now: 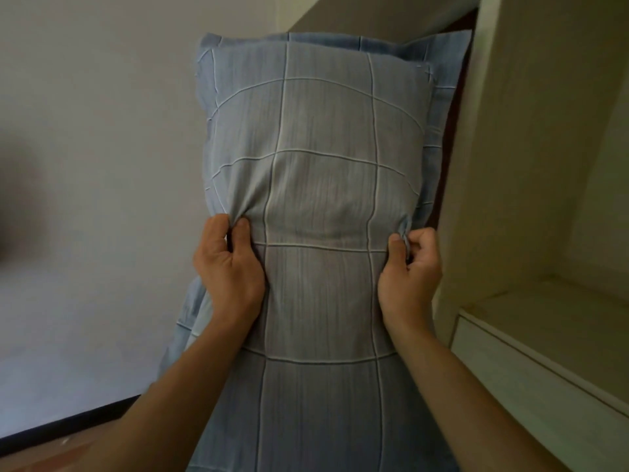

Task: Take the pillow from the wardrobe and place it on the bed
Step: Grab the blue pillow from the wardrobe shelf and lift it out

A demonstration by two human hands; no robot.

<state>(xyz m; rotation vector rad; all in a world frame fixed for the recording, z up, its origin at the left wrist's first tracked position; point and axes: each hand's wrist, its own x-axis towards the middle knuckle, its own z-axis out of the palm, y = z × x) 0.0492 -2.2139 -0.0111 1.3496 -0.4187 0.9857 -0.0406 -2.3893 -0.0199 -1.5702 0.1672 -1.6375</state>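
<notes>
A blue-grey pillow (323, 158) with a white grid pattern and a flat border fills the middle of the view, held upright in the air in front of me. My left hand (229, 264) pinches a fold of the cover on its left side. My right hand (410, 270) pinches the fabric on its right side. The pillow's lower part runs down between my forearms to the bottom of the frame. The open wardrobe (531, 165) stands just to the right of the pillow. No bed is in view.
A plain pale wall (95, 165) lies behind and to the left, with a dark skirting board (68, 420) and reddish floor (51, 454) at the lower left. A pale wardrobe shelf (551, 338) juts out at the right.
</notes>
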